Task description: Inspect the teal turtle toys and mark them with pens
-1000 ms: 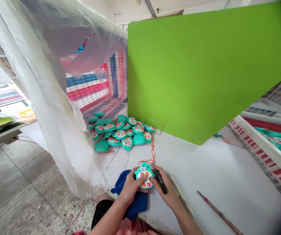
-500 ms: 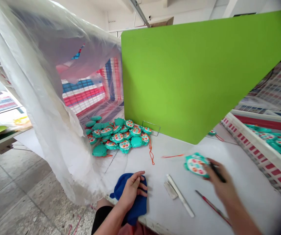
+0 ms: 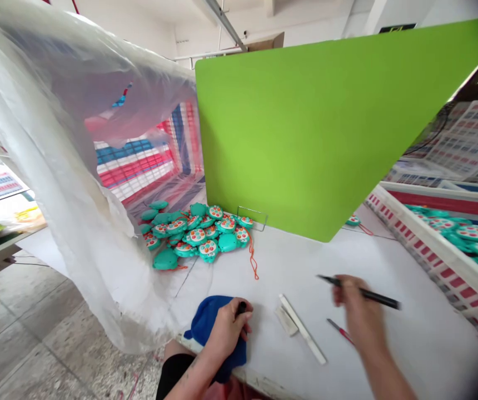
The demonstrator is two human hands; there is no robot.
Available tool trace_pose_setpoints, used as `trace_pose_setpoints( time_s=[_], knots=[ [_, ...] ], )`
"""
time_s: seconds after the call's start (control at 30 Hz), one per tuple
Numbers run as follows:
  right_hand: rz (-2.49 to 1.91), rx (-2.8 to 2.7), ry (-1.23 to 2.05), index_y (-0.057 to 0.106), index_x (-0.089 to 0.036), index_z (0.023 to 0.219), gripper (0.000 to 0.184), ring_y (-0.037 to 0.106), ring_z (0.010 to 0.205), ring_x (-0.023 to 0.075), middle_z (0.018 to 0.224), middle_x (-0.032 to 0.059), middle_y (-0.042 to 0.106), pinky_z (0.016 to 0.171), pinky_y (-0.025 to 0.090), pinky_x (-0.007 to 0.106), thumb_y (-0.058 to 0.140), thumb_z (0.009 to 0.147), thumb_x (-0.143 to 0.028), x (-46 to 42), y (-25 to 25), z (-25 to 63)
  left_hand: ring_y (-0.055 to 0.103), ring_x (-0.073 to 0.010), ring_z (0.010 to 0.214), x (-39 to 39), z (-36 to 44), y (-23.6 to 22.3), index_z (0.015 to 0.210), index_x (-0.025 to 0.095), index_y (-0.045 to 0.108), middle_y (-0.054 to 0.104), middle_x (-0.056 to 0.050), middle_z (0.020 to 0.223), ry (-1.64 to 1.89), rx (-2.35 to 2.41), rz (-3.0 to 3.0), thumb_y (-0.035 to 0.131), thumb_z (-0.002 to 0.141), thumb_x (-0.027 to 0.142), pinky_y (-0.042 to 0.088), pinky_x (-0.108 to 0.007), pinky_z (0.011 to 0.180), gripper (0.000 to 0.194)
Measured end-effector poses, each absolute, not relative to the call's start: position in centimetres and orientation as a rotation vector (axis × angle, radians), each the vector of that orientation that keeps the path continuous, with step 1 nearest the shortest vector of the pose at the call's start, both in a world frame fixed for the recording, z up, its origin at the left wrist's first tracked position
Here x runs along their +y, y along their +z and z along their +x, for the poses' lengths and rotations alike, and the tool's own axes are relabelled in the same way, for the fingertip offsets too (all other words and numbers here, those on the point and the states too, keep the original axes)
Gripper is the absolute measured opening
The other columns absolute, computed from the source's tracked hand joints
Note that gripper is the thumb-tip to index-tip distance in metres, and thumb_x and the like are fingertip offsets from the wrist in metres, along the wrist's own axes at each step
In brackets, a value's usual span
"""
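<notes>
Gone from the right hand point(image 3: 362, 316) is the teal toy it carried a moment ago; its fingers now close on a black marker point(image 3: 383, 300), which lies across them with its bare tip pointing left. Closed around a black cap point(image 3: 241, 307), the left hand point(image 3: 225, 329) rests over the blue cloth point(image 3: 209, 318), left of a white pen point(image 3: 304, 332).
</notes>
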State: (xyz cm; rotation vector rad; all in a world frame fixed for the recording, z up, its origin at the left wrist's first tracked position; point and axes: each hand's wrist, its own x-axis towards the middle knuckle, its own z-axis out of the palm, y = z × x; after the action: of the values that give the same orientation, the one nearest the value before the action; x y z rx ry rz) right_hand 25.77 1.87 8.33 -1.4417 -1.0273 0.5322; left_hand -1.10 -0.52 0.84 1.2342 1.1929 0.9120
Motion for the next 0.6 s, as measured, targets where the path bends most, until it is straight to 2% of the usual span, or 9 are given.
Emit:
trace_pose_setpoints(
  time_s=[0.07, 0.2, 0.33, 0.47, 0.6],
  knots=[
    [-1.304, -1.132, 0.87, 0.053, -0.019, 0.076, 0.039, 0.046, 0.045, 0.0121, 0.052, -0.0018, 0.053, 0.041, 0.038, 0.024, 0.056, 0.078, -0.058, 1.3, 7.2, 21.1, 0.057, -0.012, 0.052, -0.5, -1.2, 1.5, 0.093, 0.014, 0.062, 0.06, -0.003, 0.075, 0.902, 1.196, 1.271, 0.05, 0.078, 0.024, 0.046, -0.021, 0.043, 0.022],
    [-1.174, -1.243, 1.182, 0.05, -0.02, 0.074, 0.036, 0.045, 0.046, 0.0097, 0.054, -0.0032, 0.052, 0.043, 0.034, 0.02, 0.053, 0.084, -0.054, 0.0, 6.5, 15.8, 0.055, -0.0119, 0.051, -1.0, -1.6, 3.0, 0.109, 0.018, 0.064, 0.066, -0.005, 0.084, 0.852, 1.233, 1.358, 0.052, 0.08, 0.028, 0.045, -0.023, 0.046, 0.033],
    [-1.166, -1.386, 1.257, 0.049, -0.021, 0.075, 0.035, 0.044, 0.047, 0.0103, 0.056, -0.0035, 0.051, 0.045, 0.034, 0.021, 0.05, 0.085, -0.054, -0.3, 6.4, 14.8, 0.054, -0.0139, 0.052, -1.4, -2.0, 4.3, 0.111, 0.02, 0.065, 0.067, -0.005, 0.08, 0.814, 1.193, 1.519, 0.052, 0.083, 0.029, 0.045, -0.025, 0.053, 0.032],
    [-1.221, -1.453, 1.249, 0.044, -0.022, 0.071, 0.038, 0.04, 0.044, 0.0108, 0.05, -0.006, 0.043, 0.043, 0.032, 0.022, 0.048, 0.085, -0.056, -0.6, 4.9, 13.7, 0.059, -0.0202, 0.064, -1.5, -2.0, 4.3, 0.104, 0.021, 0.068, 0.068, -0.007, 0.08, 0.825, 1.205, 1.813, 0.052, 0.086, 0.03, 0.045, -0.03, 0.065, 0.026],
    [-1.284, -1.368, 1.222, 0.037, -0.023, 0.066, 0.041, 0.034, 0.041, 0.0102, 0.046, -0.0079, 0.036, 0.041, 0.029, 0.023, 0.044, 0.086, -0.059, -0.5, 3.1, 13.2, 0.063, -0.0281, 0.081, -1.7, -1.4, 3.7, 0.116, 0.02, 0.063, 0.07, -0.014, 0.092, 0.812, 1.222, 1.954, 0.052, 0.087, 0.035, 0.045, -0.034, 0.075, 0.035]
  ],
)
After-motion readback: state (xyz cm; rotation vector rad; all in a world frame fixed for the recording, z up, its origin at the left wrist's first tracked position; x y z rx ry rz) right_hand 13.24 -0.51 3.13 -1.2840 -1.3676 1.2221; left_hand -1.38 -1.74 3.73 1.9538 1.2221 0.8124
